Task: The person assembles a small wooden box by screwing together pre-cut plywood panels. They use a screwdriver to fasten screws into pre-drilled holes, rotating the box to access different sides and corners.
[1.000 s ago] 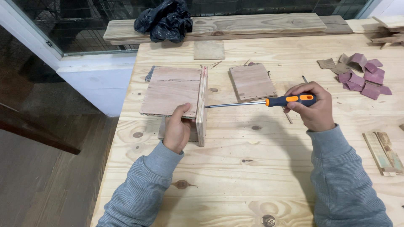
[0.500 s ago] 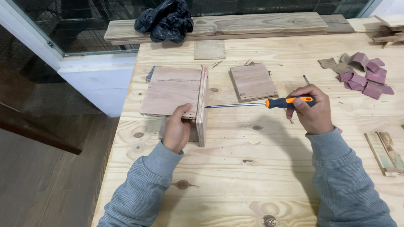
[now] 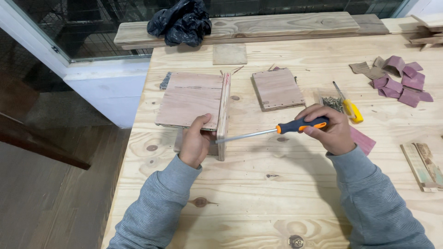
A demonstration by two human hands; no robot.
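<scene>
Now, everything was lined up off the upright board [image 3: 224, 115], the thin plywood panel that stood on edge on the table [image 3: 277, 193] against a flat panel [image 3: 191, 99] to its left. The right hand [image 3: 328, 130] was closed around the orange-and-black handle of the screwdriver [image 3: 277, 131], out to the right of that upright board, and the tool's long axis ran nearly level, from the handle on the right, dipping slightly leftward, so the steel shaft pointed straight at the board's right face. The tip sat at or just short of the board's lower part; whether it actually touched a screw head there was too small to tell. The left hand [image 3: 196, 143] was the nearer one, pressed up against the board from the left and near side, fingers curled on the wooden block beneath the flat panel, thumb up on the panel's edge, bracing the piece against a push from the right. Further right of the upright board lay a second loose panel [image 3: 277, 88], then a small heap of screws [image 3: 333, 103] and a yellow-handled tool [image 3: 350, 107] just beyond the right hand.
</scene>
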